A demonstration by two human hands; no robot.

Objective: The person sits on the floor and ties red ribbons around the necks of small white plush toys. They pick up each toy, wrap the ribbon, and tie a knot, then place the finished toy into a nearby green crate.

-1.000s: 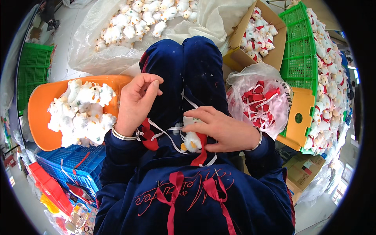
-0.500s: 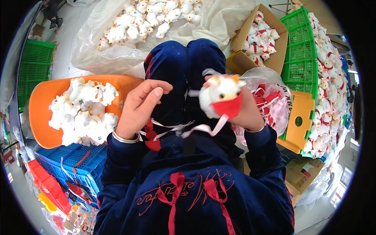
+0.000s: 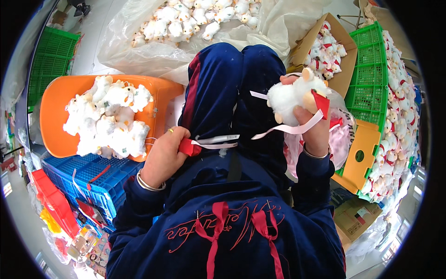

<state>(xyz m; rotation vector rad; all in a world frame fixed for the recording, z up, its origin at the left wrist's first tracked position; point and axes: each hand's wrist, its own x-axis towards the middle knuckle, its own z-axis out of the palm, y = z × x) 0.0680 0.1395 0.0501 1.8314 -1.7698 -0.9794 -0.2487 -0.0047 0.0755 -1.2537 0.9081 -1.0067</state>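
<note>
My right hand (image 3: 315,137) holds a white plush toy animal (image 3: 290,97) above my right thigh. A red cloth bib (image 3: 321,105) lies against the toy's front, and a loose white ribbon (image 3: 288,130) trails from it to the left. A second ribbon end shows at the toy's far left side. Over my lap, my left hand (image 3: 165,157) is closed on another red cloth bib (image 3: 189,148). Its white ribbons (image 3: 217,141) stretch rightward across my lap. The fingertips of my left hand are partly hidden.
White plush toys (image 3: 109,121) are heaped on an orange stool (image 3: 53,116) at left, over a blue crate (image 3: 104,181). More lie on plastic sheeting (image 3: 125,51) ahead. At right are a carton (image 3: 346,74), a bag of red bibs (image 3: 341,139) and a green crate (image 3: 369,79).
My left hand has moved down and closed on the red bib that hung by its wrist. The toy in my right hand has turned, its face now pointing right. The whole view has shifted slightly.
</note>
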